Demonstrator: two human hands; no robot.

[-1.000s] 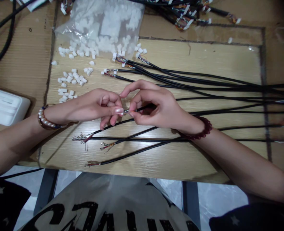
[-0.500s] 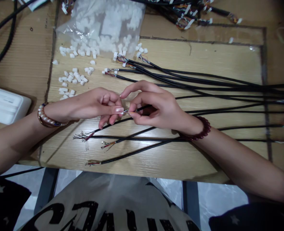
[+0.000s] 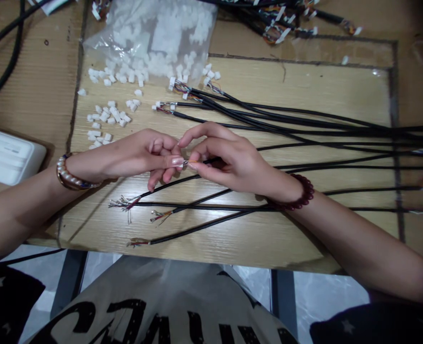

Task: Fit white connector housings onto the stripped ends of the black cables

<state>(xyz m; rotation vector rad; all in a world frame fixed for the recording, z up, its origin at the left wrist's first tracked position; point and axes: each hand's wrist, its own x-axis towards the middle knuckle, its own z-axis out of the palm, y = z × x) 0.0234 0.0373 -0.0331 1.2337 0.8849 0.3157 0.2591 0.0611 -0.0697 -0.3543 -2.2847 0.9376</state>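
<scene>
My left hand pinches a small white connector housing between thumb and fingers; most of it is hidden by the thumb. Close beside it, my right hand is closed with thumb and forefinger on a thin orange wire. That wire runs between the fingertips at the end of a black cable, which passes back through my right hand. Below the hands lie several black cables with bare wire ends, one with a fanned bundle of wires and another with red and orange wires.
Loose white connector housings are scattered at the left, below a clear plastic bag full of them. Black cables with white connectors lie behind my hands. A white box-shaped device stands at the left; more wired cables lie at the back.
My right thumb and forefinger have shifted slightly left and up, and more of the orange wire shows. My left hand stays almost still on the connector housing.
</scene>
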